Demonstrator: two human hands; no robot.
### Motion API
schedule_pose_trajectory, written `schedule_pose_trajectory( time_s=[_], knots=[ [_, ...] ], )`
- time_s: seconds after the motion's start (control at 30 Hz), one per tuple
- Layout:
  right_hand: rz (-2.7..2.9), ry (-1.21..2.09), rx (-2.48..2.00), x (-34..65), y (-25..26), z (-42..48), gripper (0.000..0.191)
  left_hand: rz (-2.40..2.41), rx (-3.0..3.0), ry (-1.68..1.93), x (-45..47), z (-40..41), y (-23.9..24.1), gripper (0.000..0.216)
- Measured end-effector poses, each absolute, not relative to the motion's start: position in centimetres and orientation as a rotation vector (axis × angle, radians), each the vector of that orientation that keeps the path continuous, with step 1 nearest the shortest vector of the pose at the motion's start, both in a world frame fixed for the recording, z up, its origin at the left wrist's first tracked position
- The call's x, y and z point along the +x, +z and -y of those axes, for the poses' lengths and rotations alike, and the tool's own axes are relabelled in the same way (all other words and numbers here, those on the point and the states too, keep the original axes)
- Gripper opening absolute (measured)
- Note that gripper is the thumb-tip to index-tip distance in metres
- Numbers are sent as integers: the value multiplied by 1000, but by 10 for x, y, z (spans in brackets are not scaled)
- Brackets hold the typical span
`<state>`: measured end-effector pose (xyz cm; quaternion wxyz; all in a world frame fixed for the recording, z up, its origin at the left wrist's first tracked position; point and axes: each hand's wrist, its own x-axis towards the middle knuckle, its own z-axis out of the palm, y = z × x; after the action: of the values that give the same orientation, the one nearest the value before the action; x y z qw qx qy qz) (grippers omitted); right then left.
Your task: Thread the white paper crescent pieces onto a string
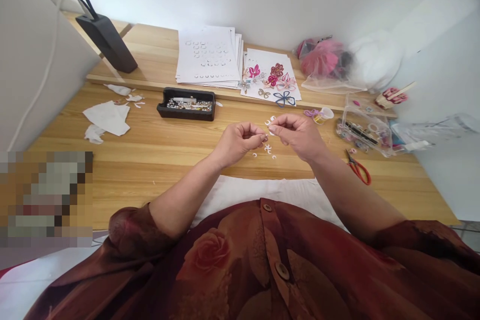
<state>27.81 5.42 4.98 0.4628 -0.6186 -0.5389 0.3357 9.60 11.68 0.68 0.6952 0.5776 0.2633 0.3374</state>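
Observation:
Both hands are raised over the middle of the desk, fingertips close together. My left hand (242, 142) is closed in a pinch on a tiny piece at its fingertips, too small to name. My right hand (298, 135) also pinches with thumb and forefinger; a bit of white shows at the tips, but I cannot make out what it is. Small white crescent-shaped pieces (268, 149) lie on the wooden desk (180, 155) just below the hands, and a few more show behind the right fingertips.
Behind the hands stand a black box of beads (186, 116), paper sheets (208, 55) and wire flowers (284, 99). Red-handled pliers (360, 172) and a clear plastic case (386, 135) lie to the right. White paper scraps (108, 117) and a black power strip (108, 45) are at left.

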Motion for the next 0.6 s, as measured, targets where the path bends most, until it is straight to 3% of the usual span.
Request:
schedule_pose_trajectory(
  time_s=[0.13,0.27,0.47,0.6],
  knots=[
    [1130,1056,-1459,276,32,-54,34,-580,1211,763,97,-117,6,29],
    [1101,1044,-1446,267,21,-47,30,-642,1175,810,98,-117,5,27],
    [1511,433,-1558,256,25,-32,9,-733,1228,870,99,-119,3,22],
    [1765,133,-1508,257,32,-27,13,-752,1259,856,99,-120,2,18]
  ],
)
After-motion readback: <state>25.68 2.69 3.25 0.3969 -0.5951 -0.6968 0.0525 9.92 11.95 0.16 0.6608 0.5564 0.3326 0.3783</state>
